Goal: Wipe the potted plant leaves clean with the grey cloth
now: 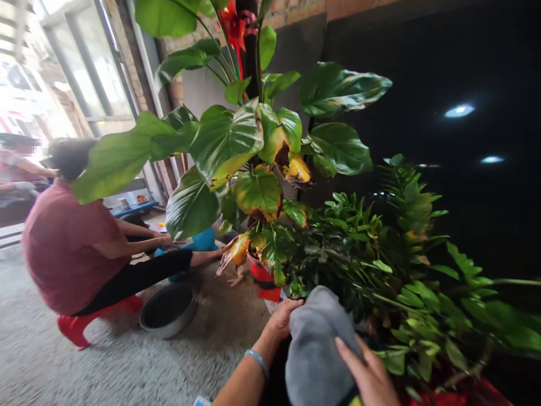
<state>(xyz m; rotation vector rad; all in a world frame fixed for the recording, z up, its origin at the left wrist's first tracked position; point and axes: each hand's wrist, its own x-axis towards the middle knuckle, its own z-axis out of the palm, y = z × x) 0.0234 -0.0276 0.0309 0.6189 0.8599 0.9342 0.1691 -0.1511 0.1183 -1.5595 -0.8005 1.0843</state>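
A grey cloth (315, 344) lies draped over something dark at the bottom centre. My right hand (367, 373) rests on the cloth's right side, fingers pressed against it. At the cloth's upper left edge my left hand (282, 318), with a blue wristband, curls its fingers round the edge. Just beyond the cloth stands a bushy plant with small dark green leaves (372, 254). Behind it rises a large-leaved plant (236, 146) in a red pot (261, 273), with some leaves yellowed and browned.
Another person in a dark red shirt (70, 248) squats on a red stool (76, 330) at the left, reaching toward a blue object (203, 239). A metal bowl (168, 310) sits on the gravelly floor. A dark wall is behind the plants, windows at upper left.
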